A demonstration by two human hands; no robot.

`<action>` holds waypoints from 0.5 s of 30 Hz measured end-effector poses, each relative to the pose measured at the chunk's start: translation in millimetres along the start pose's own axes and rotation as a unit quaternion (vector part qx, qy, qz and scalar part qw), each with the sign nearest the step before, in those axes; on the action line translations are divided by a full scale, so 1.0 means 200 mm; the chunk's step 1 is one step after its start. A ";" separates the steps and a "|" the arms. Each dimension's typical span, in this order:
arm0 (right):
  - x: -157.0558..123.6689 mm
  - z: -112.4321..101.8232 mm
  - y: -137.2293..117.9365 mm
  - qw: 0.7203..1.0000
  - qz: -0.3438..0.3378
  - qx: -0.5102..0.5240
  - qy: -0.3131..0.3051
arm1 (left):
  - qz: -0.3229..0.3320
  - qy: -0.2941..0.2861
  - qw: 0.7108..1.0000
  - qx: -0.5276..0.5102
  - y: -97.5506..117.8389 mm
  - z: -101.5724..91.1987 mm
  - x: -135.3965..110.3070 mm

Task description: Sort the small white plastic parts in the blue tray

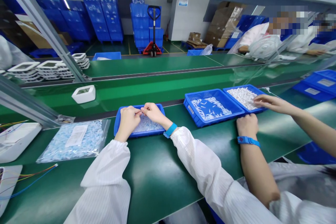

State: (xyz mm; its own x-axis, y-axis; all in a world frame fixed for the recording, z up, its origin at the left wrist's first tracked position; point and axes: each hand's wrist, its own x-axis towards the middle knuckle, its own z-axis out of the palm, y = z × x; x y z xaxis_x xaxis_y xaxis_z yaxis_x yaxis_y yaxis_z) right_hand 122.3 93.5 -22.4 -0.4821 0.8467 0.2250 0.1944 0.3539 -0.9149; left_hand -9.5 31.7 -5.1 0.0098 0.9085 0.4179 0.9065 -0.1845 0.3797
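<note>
Over the blue tray (149, 133) by the counter's (154, 168) far edge, left hand (128, 120) and right hand (154, 113) pinch, on what I cannot tell, many pieces (145, 124) left inside, what's done unclear.

Single head-worn view, facing forward and down, fairly near left hand (129, 119), right hand (154, 114), green workbench (154, 171)

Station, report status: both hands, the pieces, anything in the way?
Left hand and right hand together over blue tray; grip contents unclear. Pale pieces inside. Co-worker's hands apart, to right.
</note>
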 end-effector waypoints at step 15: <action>0.01 0.00 -0.06 0.982 0.051 0.182 0.019 | -0.028 0.040 0.999 0.005 0.04 -0.01 -0.01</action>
State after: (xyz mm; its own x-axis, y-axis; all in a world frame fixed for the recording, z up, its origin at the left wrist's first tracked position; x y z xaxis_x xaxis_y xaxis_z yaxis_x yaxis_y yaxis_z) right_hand 119.0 91.8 -11.7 -0.4424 0.8871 0.1317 -0.0821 0.1062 -0.9910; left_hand -3.0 28.0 0.2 -0.0742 0.8845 0.4605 0.9092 -0.1297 0.3956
